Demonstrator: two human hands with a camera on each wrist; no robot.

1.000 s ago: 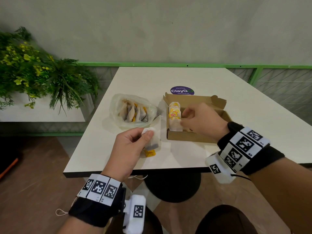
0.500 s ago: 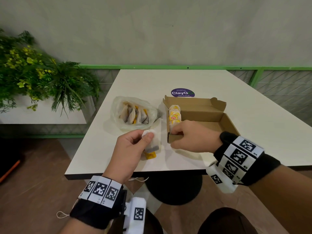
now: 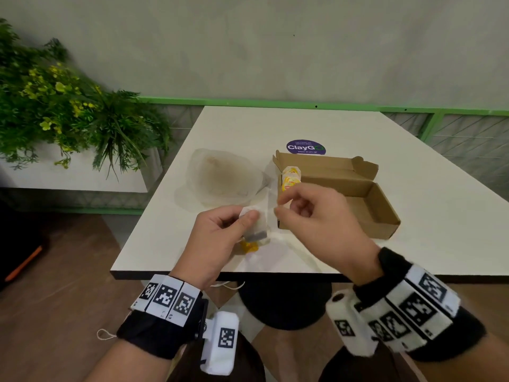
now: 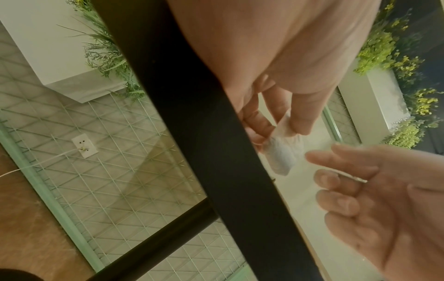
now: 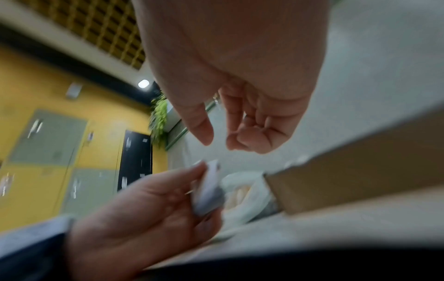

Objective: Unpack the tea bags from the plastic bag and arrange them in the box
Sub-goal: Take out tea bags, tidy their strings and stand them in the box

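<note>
The left hand (image 3: 217, 238) pinches one tea bag (image 3: 254, 226) above the table (image 3: 413, 188); the right hand (image 3: 316, 219), holding nothing with fingers loosely curled, hovers at its 3 o'clock; the box (image 3: 366, 205) lies at 1 o'clock, the plastic bag (image 3: 223, 177) at 11. A careless handover could drop the tea bag or tear its thin paper.

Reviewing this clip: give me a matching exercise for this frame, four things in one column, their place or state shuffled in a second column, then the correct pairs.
Things:
1. tea bag
2. cardboard box
3. plastic bag
4. right hand

Places or states:
A. lies on the table left of the box
B. empty, fingers loosely curled, close to the tea bag
C. open, with tea bags standing at its left end
D. pinched in the left hand

Pairs: 1-D, 2-C, 3-A, 4-B
</note>
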